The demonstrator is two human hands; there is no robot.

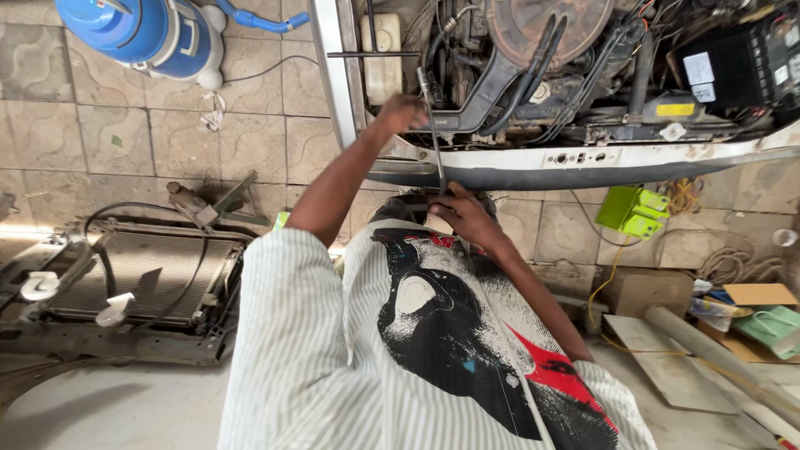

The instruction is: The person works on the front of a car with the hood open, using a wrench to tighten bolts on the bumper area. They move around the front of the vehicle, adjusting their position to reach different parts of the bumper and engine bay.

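Counts – 2 hands: left hand [402, 112], right hand [463, 215]. 1 long metal rod [434, 133]. 1 car engine bay [567, 75], 1 battery [742, 67]. 1 removed radiator [137, 275] – 1 blue-white canister [150, 37], 1 green box [633, 211].

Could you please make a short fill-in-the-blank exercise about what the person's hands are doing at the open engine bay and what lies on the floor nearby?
1. Both hands grip one long, thin metal ____ that reaches into the engine bay.
2. The left hand holds it near the top; the right hand holds it near the ____ end.
3. The radiator lies on the floor to the person's ____.
4. The barrel standing on the tiles is ____ and white.

Missing words: rod; bottom; left; blue
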